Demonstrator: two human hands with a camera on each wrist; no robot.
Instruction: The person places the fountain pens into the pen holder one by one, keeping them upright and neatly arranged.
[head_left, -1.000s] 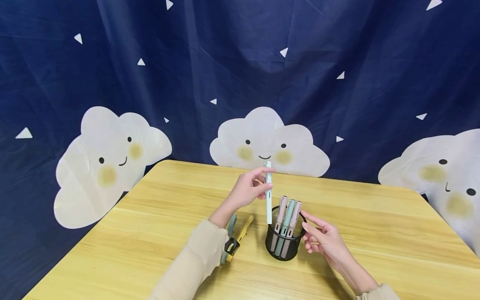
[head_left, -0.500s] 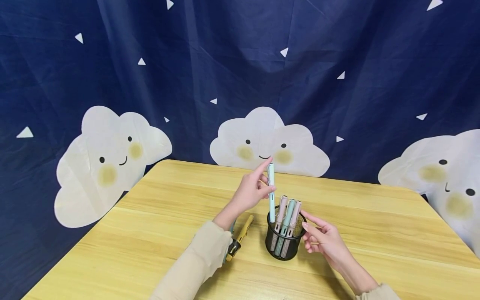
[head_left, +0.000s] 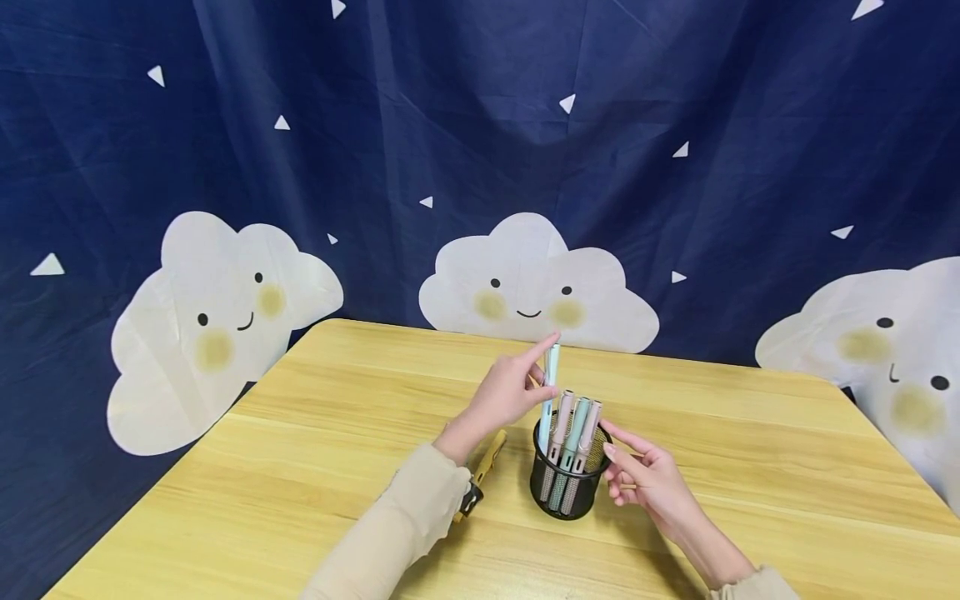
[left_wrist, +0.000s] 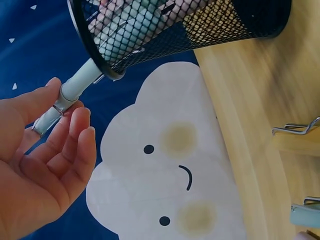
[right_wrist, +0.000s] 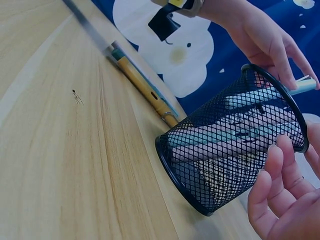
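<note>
Pale blue pen (head_left: pixel 547 417), pinched near its upper end by the left hand (head_left: pixel 510 393), its lower end inside a black mesh cup (head_left: pixel 589 493) that the right hand (head_left: pixel 648 479) holds at the rim. Best lowered gently, I judge, along its own line, beside the three other pens (head_left: pixel 575 429). Its long axis stands nearly upright, top leaning slightly right in the head view.

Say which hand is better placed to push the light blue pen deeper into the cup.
The left hand, likely: it pinches the light blue pen, whose lower end is inside the mesh cup. The right hand touches the cup, holding no pen.
</note>
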